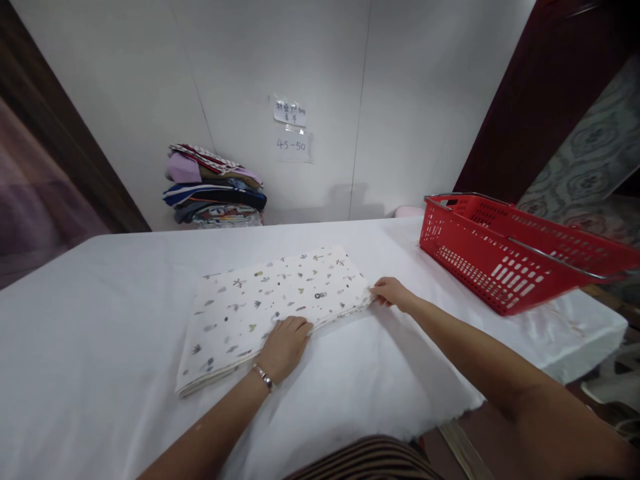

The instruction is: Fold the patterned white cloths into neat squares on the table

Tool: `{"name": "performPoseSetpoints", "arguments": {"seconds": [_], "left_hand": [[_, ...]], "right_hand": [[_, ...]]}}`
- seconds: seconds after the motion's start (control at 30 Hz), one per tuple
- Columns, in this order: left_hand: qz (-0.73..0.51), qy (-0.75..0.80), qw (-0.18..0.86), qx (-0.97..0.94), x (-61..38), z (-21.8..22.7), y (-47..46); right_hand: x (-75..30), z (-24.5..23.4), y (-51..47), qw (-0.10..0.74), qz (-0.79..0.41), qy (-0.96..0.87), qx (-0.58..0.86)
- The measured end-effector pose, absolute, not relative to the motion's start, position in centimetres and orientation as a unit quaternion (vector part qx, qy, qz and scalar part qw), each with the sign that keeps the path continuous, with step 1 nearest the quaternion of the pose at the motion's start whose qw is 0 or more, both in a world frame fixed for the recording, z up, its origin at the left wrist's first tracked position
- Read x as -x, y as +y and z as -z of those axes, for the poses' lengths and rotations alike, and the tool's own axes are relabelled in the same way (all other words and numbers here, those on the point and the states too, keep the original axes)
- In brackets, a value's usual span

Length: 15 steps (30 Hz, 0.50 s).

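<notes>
A folded cream cloth [270,300] printed with small dark motifs lies flat on the white-covered table [90,333]. My left hand [285,347], with a bracelet at the wrist, rests on the cloth's near edge, fingers curled over that edge. My right hand [393,292] pinches the cloth's right corner with its fingers pressed together.
A red plastic basket [500,257] with metal handles stands on the table's right side, near the edge. A pile of folded clothes [215,187] sits at the back against the white wall, beside a paper note [293,130]. The table's right edge drops off past the basket.
</notes>
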<state>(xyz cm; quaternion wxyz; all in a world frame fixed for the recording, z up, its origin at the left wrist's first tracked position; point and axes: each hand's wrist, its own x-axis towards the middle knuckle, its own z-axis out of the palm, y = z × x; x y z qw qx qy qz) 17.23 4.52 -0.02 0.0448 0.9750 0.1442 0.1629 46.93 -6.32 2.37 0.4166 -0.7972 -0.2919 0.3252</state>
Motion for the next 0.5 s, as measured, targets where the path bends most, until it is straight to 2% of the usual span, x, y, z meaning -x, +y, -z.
{"name": "performPoseSetpoints", "arguments": {"seconds": [0.13, 0.5], "left_hand": [[-0.157, 0.148, 0.041, -0.976, -17.2, -0.2, 4.3], [-0.149, 0.152, 0.041, -0.976, -17.1, -0.2, 3.9]], "right_hand": [[-47.2, -3.1, -5.7, 0.429, -0.293, -0.312, 0.795], [-47.6, -1.9, -6.6, 0.34, -0.324, -0.309, 0.827]]}}
